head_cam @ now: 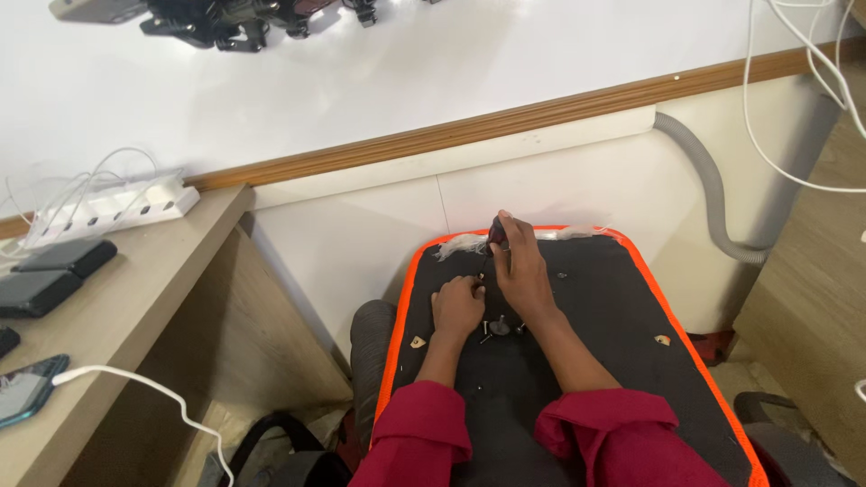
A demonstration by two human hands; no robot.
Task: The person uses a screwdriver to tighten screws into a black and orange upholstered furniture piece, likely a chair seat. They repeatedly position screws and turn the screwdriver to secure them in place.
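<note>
A black cushion-like panel with an orange rim (pixel 402 298) lies on my lap, underside up. My right hand (pixel 520 271) is shut on a dark-handled screwdriver (pixel 496 233), its tip pointing down at the panel. My left hand (pixel 456 305) is closed beside it, fingertips pinched at the spot under the tool's tip. Loose black screws (pixel 501 326) lie on the panel just below both hands. White stuffing (pixel 462 243) shows at the panel's far edge.
A white table (pixel 361 81) with a wooden edge lies ahead, with black parts (pixel 225 27) at its far side. A power strip (pixel 113 206), phones and a white cable (pixel 135 383) lie on the desk at left. A grey hose (pixel 713 189) runs at right.
</note>
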